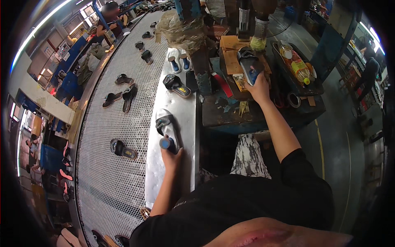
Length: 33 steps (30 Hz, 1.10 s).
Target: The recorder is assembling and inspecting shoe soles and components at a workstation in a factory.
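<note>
Head view shows two bare hands, each closed on a black-strapped sandal that appears to be mounted on a last. The left hand (170, 156) grips the heel end of the near sandal (164, 121), thumb and fingers wrapped beside a round blue end, above the bright metal shelf (155, 177). The right hand (260, 87) is closed around the heel of the far sandal (246, 55), which lies over the brown board (230, 44) below a metal column (243, 18); whether its sole bears fully on that board cannot be told. A finished-looking slide (177, 85) sits on the shelf just ahead of the near sandal, so a careless forward push by the left hand could knock it askew or scuff its strap. With only the heel held, the far sandal could twist or slip off the board's edge if the right wrist rolled. Should the column be a moving part and come down, fingers or strap too near it could be pinched. To the right, a yellow-capped bottle (301, 72) lies in a dark tray, where a swinging elbow might jostle it.
</note>
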Available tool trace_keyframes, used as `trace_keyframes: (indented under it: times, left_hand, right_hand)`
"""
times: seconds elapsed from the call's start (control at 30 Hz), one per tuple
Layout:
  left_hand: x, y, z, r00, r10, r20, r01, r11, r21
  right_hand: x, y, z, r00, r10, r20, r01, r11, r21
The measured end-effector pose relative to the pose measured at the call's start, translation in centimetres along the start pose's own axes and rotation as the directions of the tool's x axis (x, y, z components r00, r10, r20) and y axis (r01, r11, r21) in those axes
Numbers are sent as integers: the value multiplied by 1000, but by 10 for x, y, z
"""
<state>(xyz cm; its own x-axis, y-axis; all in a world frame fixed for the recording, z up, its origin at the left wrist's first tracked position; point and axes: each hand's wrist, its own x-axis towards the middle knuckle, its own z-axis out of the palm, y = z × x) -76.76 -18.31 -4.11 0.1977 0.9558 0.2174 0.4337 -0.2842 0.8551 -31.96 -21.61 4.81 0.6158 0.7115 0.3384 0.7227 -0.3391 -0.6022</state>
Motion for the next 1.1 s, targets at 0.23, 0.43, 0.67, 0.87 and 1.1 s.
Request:
trace_keyframes:
  times: [0.23,0.43,0.67,0.87,1.1]
  left_hand:
    - [30,-84,-115,967,127,-219,-53,947,316]
    - [55,-79,-94,959,-50,-278,258,555,791]
    - [49,-39,-64,951,-47,-307,231,766,600]
    - [23,-52,-81,749,-302,-589,644,539,542]
    - [59,-55,-111,774,-489,-402,632,635,444]
  right_hand:
    - [23,4,-14,999,-22,-27,21,999,-29]
    - [60,33,-43,990,-125,-65,105,960,-260]
    - [124,72,-89,969,-174,-173,178,984,8]
    - [141,35,-110,996,-92,-10,92,996,12]
    - [138,33,-84,997,-72,-26,70,995,-74]
